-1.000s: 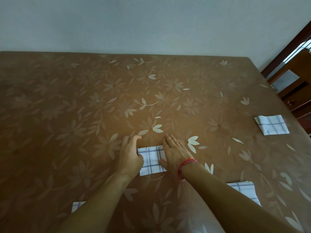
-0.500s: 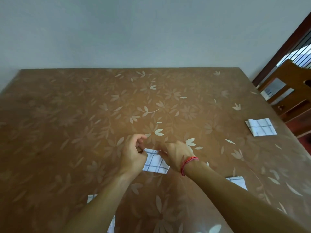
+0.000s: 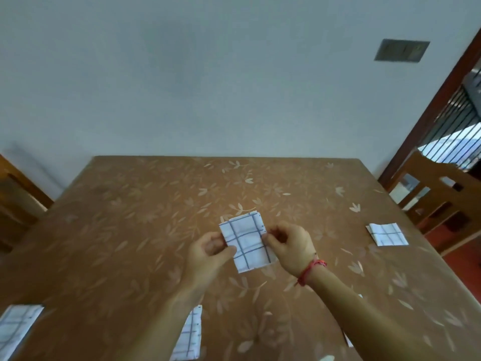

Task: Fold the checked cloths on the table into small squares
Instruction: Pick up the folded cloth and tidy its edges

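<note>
Nearest to us, along the bottom edge, we are seeing two checked cloths lying flat on the table: one cloth at the near left corner, cut off by the frame, and another cloth under our left forearm, partly hidden by it. A sliver of white is also showing beside the right forearm, too little to identify.

Moving outward, we are holding the folded cloth between both hands, apparently lifted just above the table. Our left hand is pinching its left edge, thumb on top and fingers curled underneath. Our right hand, with the red thread bracelet on the wrist, is pinching the right edge, fingers closed tight on the fabric. The cloth is reading as a rectangle rather than a square, so we are judging that one more fold is remaining.

The risk here is that we are gripping only the edges of several stacked layers. If either pinch is loosening, the inner layers could be slipping and fanning apart, and the final fold would be coming out skewed. The far corner already looks slightly offset.

Farther to the right, a finished folded square is resting near the table edge, well apart from our hands, with a wooden chair beyond it.
</note>
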`<move>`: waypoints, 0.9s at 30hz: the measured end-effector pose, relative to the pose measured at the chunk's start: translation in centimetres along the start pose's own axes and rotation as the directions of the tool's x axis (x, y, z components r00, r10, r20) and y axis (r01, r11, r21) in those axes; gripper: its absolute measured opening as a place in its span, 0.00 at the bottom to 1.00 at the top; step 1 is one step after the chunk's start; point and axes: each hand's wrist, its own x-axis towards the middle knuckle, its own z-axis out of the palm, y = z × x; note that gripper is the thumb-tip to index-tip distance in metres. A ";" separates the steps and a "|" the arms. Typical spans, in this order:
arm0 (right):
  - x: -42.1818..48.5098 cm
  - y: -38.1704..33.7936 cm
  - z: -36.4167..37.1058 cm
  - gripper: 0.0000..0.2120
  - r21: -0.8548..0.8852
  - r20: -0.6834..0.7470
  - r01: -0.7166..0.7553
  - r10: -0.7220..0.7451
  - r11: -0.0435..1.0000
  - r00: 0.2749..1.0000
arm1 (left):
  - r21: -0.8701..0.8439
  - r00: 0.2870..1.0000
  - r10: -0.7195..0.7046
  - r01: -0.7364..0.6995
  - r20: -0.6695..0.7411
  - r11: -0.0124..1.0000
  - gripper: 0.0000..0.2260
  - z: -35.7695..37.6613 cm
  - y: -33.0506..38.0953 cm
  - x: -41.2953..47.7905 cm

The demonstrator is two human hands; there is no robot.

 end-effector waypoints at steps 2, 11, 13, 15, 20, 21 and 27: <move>-1.0 -1.0 -0.5 0.09 0.063 -0.016 -0.012 0.013 0.998 1.000 | -0.016 1.000 0.020 -0.019 0.006 1.000 0.09 -0.1 1.4 -1.5; -3.7 -4.5 -0.8 0.05 0.325 0.145 -0.058 0.011 0.944 0.989 | 0.140 0.985 0.133 -0.118 -0.107 0.983 0.04 -3.1 4.3 -5.0; -3.7 -5.2 -0.5 0.06 0.368 0.164 -0.080 0.020 0.927 0.986 | 0.149 0.981 0.140 -0.120 -0.134 0.982 0.05 -3.6 4.5 -5.5; -3.8 -5.8 -0.3 0.05 0.395 0.184 -0.104 0.032 0.913 0.982 | 0.138 0.980 0.123 -0.102 -0.156 0.985 0.05 -4.1 4.6 -5.8; -4.0 -7.1 1.0 0.05 0.456 0.225 -0.136 0.034 0.879 0.974 | 0.159 0.969 0.131 -0.099 -0.209 0.982 0.05 -5.4 4.7 -7.2; -4.0 -7.4 1.4 0.05 0.471 0.234 -0.141 0.031 0.870 0.972 | 0.163 0.967 0.133 -0.099 -0.216 0.982 0.04 -5.8 4.8 -7.6; -4.5 -11.6 5.4 0.04 0.523 0.375 -0.132 -0.088 0.842 0.923 | 0.199 0.922 0.124 -0.053 -0.367 0.979 0.04 -10.6 5.2 -11.2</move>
